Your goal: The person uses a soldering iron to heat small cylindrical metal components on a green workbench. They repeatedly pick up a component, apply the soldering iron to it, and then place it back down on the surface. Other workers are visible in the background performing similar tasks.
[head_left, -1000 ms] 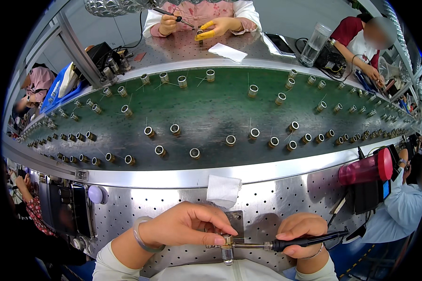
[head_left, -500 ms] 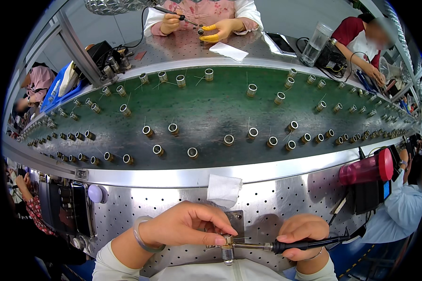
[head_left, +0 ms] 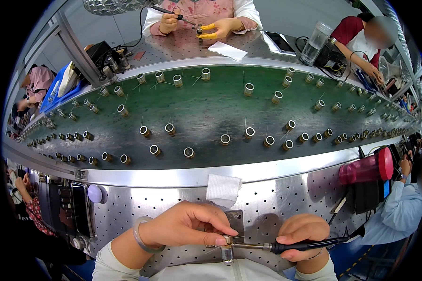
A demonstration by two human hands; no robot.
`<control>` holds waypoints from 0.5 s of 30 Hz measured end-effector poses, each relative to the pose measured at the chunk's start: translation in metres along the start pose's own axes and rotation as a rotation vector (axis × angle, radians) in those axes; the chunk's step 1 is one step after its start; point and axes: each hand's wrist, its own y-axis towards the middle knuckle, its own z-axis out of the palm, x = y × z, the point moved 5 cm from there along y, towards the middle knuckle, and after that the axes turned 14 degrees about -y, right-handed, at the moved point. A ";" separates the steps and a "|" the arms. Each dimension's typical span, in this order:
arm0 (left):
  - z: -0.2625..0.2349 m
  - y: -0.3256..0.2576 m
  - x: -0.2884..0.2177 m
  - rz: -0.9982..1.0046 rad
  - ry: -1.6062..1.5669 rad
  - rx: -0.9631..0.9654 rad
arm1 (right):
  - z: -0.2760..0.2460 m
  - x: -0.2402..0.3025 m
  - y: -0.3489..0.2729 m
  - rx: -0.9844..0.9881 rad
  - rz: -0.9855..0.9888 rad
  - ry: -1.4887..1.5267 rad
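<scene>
Perforated steel bench (head_left: 286,196) under both hands. Left hand (head_left: 183,225) fingers pinch small silver metal cylinder (head_left: 227,253) at lower centre. Right hand (head_left: 302,236) fingers wrapped round black-handled soldering iron (head_left: 295,245), tip touching cylinder top. Folded white cloth (head_left: 223,189) just beyond; green conveyor belt (head_left: 211,112) carries matching metal cylinders; pink plastic bottle (head_left: 366,166) lies right.

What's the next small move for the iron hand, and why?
Probably hold the soldering iron steady at the joint a moment, then lift it off. Its tip meets the top of the small metal cylinder pinched by the left hand; the right hand grips the handle.
</scene>
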 end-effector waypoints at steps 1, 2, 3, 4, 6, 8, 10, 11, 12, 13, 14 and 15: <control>0.000 0.000 -0.001 0.015 0.020 0.004 | 0.000 0.000 0.000 -0.001 -0.002 0.005; 0.001 -0.001 -0.002 0.029 0.040 0.008 | 0.000 0.000 0.000 0.003 -0.004 0.001; 0.001 0.000 -0.003 0.042 0.059 0.015 | 0.000 0.000 0.000 0.005 -0.004 -0.004; 0.002 -0.001 -0.006 0.047 0.088 0.023 | 0.000 0.000 0.000 0.008 -0.004 -0.009; 0.006 -0.003 -0.014 0.057 0.147 0.039 | 0.000 0.000 0.000 0.007 -0.015 -0.012; 0.006 -0.002 -0.011 0.049 0.197 0.027 | 0.000 0.000 0.000 0.009 -0.017 -0.017; 0.005 -0.002 -0.010 0.040 0.210 0.027 | 0.001 0.001 0.001 0.016 -0.012 -0.025; 0.005 -0.001 -0.010 0.034 0.197 0.032 | 0.000 0.001 0.000 0.007 0.007 -0.017; 0.004 -0.001 -0.009 0.029 0.184 0.038 | -0.001 0.002 0.000 -0.003 0.026 -0.009; 0.003 -0.001 -0.008 0.027 0.163 0.041 | -0.001 0.002 -0.001 -0.011 0.045 -0.001; 0.002 -0.001 -0.005 0.025 0.142 0.042 | -0.004 -0.001 -0.004 -0.044 0.059 0.014; 0.000 0.000 -0.004 0.024 0.121 0.047 | -0.007 -0.004 -0.009 -0.077 0.072 0.027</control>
